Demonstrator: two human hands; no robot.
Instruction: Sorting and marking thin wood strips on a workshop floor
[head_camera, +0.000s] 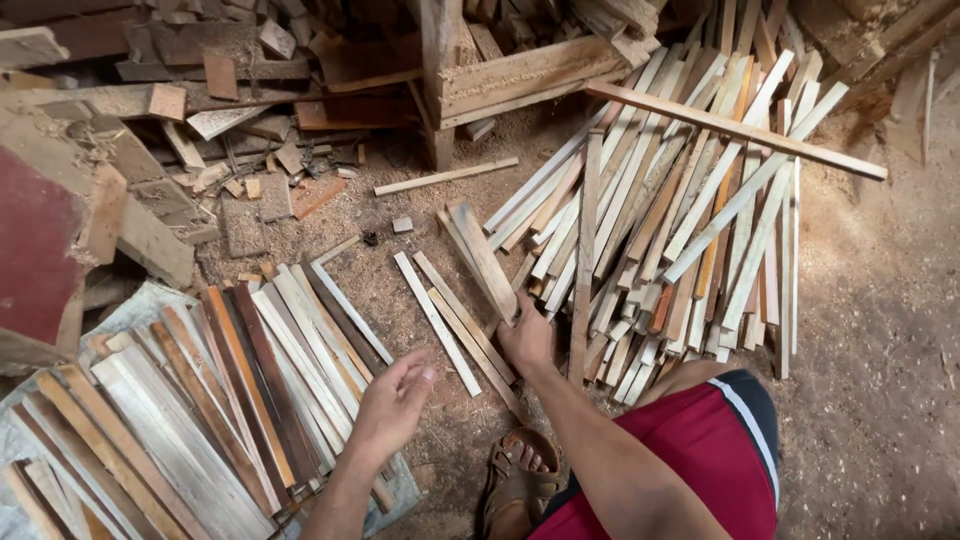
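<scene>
My right hand (527, 338) grips the near end of a short flat wooden slat (481, 256), lifted at a slant over the sawdust floor. Just right of it lies a big loose pile of pale wooden slats (660, 210). My left hand (392, 402) hovers open, fingers apart and holding nothing, above the right edge of a neat row of slats (200, 400) laid side by side at lower left. Three loose slats (450, 320) lie on the floor between the two hands.
One long slat (735, 130) lies across the top of the big pile. A wooden frame post (440, 80) stands behind. Scrap blocks and offcuts (250, 150) litter the upper left. My sandalled foot (518, 480) and red shorts (690, 470) are at the bottom.
</scene>
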